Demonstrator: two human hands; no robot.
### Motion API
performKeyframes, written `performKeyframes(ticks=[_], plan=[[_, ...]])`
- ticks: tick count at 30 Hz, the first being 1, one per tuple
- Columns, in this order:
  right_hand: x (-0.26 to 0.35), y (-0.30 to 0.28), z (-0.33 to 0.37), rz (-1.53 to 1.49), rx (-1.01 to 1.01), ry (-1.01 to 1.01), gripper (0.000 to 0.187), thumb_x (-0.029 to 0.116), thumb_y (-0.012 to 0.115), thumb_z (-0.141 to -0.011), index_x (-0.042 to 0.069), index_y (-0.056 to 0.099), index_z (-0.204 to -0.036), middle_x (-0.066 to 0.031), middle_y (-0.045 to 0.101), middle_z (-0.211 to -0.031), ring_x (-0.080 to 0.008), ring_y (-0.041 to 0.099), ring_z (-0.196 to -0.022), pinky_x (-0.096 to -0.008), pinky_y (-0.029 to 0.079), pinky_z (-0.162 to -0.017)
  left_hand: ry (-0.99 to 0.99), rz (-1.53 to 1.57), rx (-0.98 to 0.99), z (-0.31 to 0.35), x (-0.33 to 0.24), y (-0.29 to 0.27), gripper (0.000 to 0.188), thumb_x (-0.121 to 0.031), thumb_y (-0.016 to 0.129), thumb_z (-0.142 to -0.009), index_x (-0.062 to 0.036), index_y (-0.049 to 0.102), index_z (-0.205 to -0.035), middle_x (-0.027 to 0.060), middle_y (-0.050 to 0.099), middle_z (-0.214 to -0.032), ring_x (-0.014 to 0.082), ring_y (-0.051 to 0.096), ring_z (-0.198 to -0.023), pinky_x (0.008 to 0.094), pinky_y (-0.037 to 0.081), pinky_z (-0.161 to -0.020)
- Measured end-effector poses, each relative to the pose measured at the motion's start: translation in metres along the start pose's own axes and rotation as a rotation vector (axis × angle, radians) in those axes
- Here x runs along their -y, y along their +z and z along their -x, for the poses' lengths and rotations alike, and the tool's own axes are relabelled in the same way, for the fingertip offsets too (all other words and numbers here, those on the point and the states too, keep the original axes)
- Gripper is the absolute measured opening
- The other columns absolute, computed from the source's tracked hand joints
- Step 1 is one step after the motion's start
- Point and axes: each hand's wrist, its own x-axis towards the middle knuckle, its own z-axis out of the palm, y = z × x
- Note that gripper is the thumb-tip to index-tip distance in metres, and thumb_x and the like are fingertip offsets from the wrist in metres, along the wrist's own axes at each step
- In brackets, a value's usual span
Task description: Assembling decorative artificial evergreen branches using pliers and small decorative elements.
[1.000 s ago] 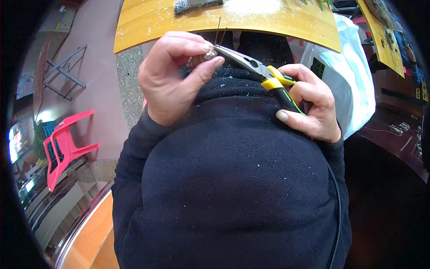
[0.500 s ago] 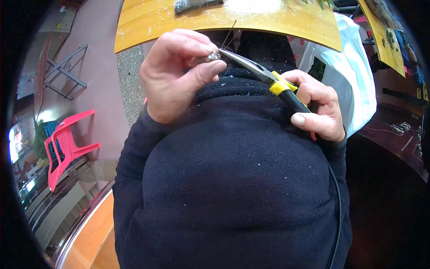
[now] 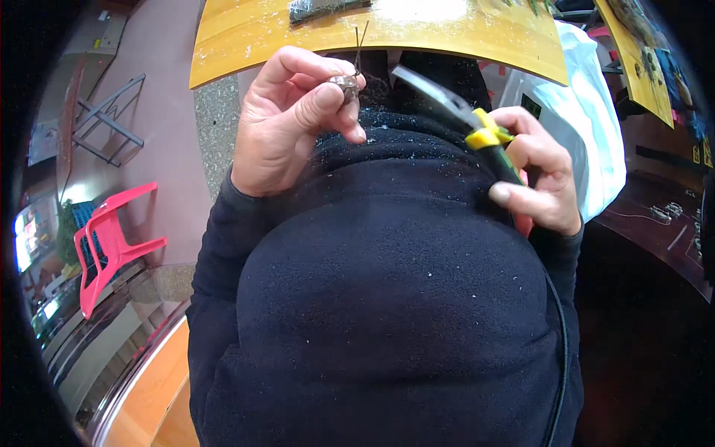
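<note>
A white plastic bag (image 3: 594, 127) flanks the yellow table (image 3: 253, 37). Left fingers (image 3: 316, 106) pinch a brown lump (image 3: 347, 86); right fingers (image 3: 538, 153) clasp yellow-black metal pliers (image 3: 486, 136).

Pliers (image 3: 485, 137) and a white-flecked wooden table (image 3: 253, 46) suggest a workshop of some kind.

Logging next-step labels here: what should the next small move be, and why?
Probably bring the nose of the pliers over to the base of the thin dark strands. The left hand pinches the small brown lump with the strands sticking up from it, while the pliers, held in the right hand, stand apart from both.
</note>
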Motion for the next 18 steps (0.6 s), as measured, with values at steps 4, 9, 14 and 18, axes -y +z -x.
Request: performKeyframes(ticks=[4, 9, 14, 18], plan=[[-0.014, -0.022, -0.015, 0.487, -0.209, 0.089, 0.033, 0.021, 0.069, -0.073, 0.002, 0.043, -0.064, -0.0114, 0.054, -0.101, -0.0176, 0.051, -0.083, -0.0241, 0.038, -0.069, -0.052, -0.030, -0.031, 0.000, -0.005, 0.009, 0.015, -0.012, 0.060, -0.088, -0.0032, 0.056, -0.099, 0.0172, 0.062, -0.099, 0.0177, 0.064, -0.072, 0.0328, 0.058, -0.065], [-0.071, -0.059, -0.062, 0.914, -0.270, -0.088, 0.034, 0.027, 0.068, -0.079, 0.000, 0.049, -0.069, -0.0150, 0.057, -0.098, -0.0271, 0.056, -0.081, -0.0320, 0.045, -0.070, -0.094, -0.001, -0.057, -0.001, -0.007, 0.019, 0.015, -0.013, 0.059, -0.088, -0.0034, 0.056, -0.099, 0.0187, 0.061, -0.103, 0.0178, 0.064, -0.073, 0.0331, 0.058, -0.066], [-0.108, -0.084, -0.093, 1.204, -0.309, -0.161, 0.030, 0.030, 0.066, -0.081, 0.001, 0.059, -0.080, -0.0148, 0.059, -0.104, -0.0308, 0.057, -0.094, -0.0370, 0.046, -0.079, -0.092, -0.015, -0.048, -0.004, -0.003, 0.016, 0.015, -0.012, 0.059, -0.088, -0.0031, 0.055, -0.099, 0.0181, 0.061, -0.102, 0.0181, 0.064, -0.074, 0.0329, 0.058, -0.066], [-0.067, -0.056, -0.100, 1.474, -0.500, -0.361, 0.025, 0.023, 0.067, -0.082, 0.003, 0.064, -0.096, -0.0112, 0.061, -0.103, -0.0236, 0.059, -0.089, -0.0316, 0.048, -0.078, -0.083, -0.008, -0.070, -0.003, -0.001, 0.015, 0.015, -0.009, 0.060, -0.087, -0.0023, 0.054, -0.099, 0.0163, 0.061, -0.101, 0.0180, 0.064, -0.076, 0.0324, 0.058, -0.067]])
